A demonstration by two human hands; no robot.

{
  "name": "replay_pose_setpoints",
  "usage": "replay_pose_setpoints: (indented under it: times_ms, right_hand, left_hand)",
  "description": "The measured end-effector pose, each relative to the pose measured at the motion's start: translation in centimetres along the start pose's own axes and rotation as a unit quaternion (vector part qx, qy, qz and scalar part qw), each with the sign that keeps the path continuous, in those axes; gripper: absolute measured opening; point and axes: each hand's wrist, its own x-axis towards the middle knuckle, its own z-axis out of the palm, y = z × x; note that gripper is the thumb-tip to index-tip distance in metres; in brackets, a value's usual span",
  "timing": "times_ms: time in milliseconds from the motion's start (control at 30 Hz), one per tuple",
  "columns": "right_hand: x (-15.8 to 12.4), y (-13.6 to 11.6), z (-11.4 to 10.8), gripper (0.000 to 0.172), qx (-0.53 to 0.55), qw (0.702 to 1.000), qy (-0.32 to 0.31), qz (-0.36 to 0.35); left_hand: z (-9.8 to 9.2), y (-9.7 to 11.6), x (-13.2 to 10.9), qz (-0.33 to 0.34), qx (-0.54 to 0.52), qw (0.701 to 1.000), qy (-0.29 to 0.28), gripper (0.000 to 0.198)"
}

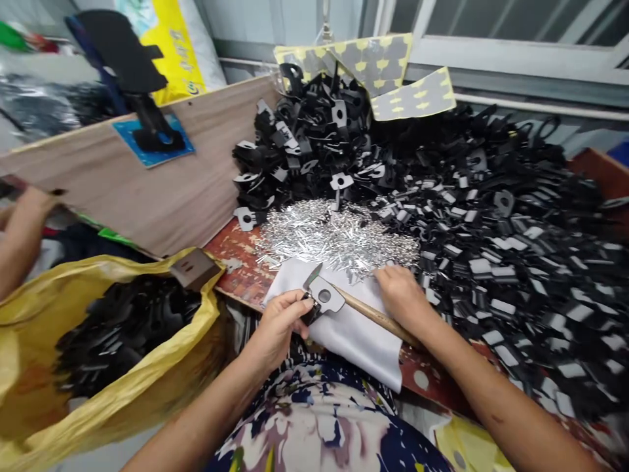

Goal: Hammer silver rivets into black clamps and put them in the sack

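Left hand point(281, 322) pinches black tab piece point(324, 295) over white cloth point(363, 347); right hand point(400, 293) at silver rivet pile point(339, 237).

The tag point(328, 295) pinched in the left fingers point(293, 309) looks matt grey, like card or thin plastic. Under them lies smooth white cloth point(354, 337), crossed by a bare wooden stick point(376, 316). Just beyond the fingers, bright metal pins point(339, 236) glitter. Farther out, the black pieces point(491, 216) look matt. The surface point(236, 255) shows chipped red paint.

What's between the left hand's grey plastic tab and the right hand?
Head view: a tan wooden stick on white cloth, between the grey plastic tab and right hand.
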Motion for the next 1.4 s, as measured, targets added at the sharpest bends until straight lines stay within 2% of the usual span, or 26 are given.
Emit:
replay_pose_setpoints:
  times_ms: [100, 200, 267, 333, 433, 500, 600, 733, 900, 967, 1033, 1100, 1167, 1267, 1400]
  right_hand:
    - [-0.9, 1.9, 0.7, 0.021, 0.067, 0.995, 0.074, -0.015]
    - [-1.5, 1.7, -0.4, 0.020, 0.191, 0.970, 0.151, -0.010]
    - [-1.6, 0.1, -2.1, 0.022, 0.278, 0.944, 0.177, -0.003]
    - [-1.5, -2.3, -4.1, 0.028, 0.341, 0.923, 0.175, -0.016]
    - [-0.8, -6.3, -6.4, 0.031, 0.373, 0.911, 0.164, -0.067]
    - [-0.2, -8.7, -7.0, 0.027, 0.381, 0.905, 0.162, -0.103]
    - [0.8, -10.9, -6.6, 0.019, 0.396, 0.894, 0.160, -0.137]
    - [1.9, -11.6, -5.6, 0.015, 0.396, 0.894, 0.156, -0.142]
    - [2.0, -11.3, -5.9, 0.018, 0.354, 0.912, 0.143, -0.153]
    - [1.8, -11.8, -6.1, 0.018, 0.291, 0.927, 0.154, -0.179]
    - [1.8, -12.7, -6.1, 0.019, 0.187, 0.939, 0.191, -0.217]
    - [1.9, -13.7, -5.9, 0.022, 0.097, 0.938, 0.230, -0.242]
    - [2.1, -14.3, -5.6, 0.026, 0.064, 0.936, 0.247, -0.244]
    - [2.1, -13.8, -5.7, 0.026, 0.094, 0.936, 0.233, -0.246]
    - [0.7, -11.9, -6.8, 0.022, 0.183, 0.933, 0.202, -0.235]
  left_hand:
    - [-0.6, 0.3, 0.1, 0.000, -0.069, 0.998, 0.014, 0.033]
    - [-0.5, 0.3, 0.4, -0.007, -0.113, 0.993, 0.040, 0.042]
    - [-0.3, 0.2, 0.7, -0.005, -0.113, 0.993, 0.044, 0.041]
    - [-0.1, 0.1, 0.9, -0.001, -0.106, 0.993, 0.044, 0.038]
    - [0.0, 0.0, 1.1, 0.002, -0.106, 0.994, 0.039, 0.036]
    - [-0.1, -0.2, 1.2, 0.006, -0.108, 0.993, 0.035, 0.037]
    - [-0.2, -0.6, 1.0, 0.011, -0.119, 0.992, 0.032, 0.035]
    - [-0.3, -0.9, 0.8, 0.016, -0.131, 0.991, 0.026, 0.034]
    - [-0.2, -1.1, 0.8, 0.013, -0.143, 0.989, 0.033, 0.035]
    - [0.1, -1.3, 0.8, 0.013, -0.151, 0.988, 0.041, 0.034]
    - [0.6, -1.6, 0.9, 0.021, -0.173, 0.983, 0.059, 0.032]
    - [1.2, -1.9, 1.1, 0.034, -0.195, 0.977, 0.076, 0.030]
    - [1.5, -2.1, 1.1, 0.042, -0.206, 0.974, 0.083, 0.028]
    - [1.3, -1.8, 0.9, 0.035, -0.202, 0.976, 0.074, 0.028]
    - [0.1, -1.0, -0.6, -0.011, -0.189, 0.982, 0.007, 0.031]
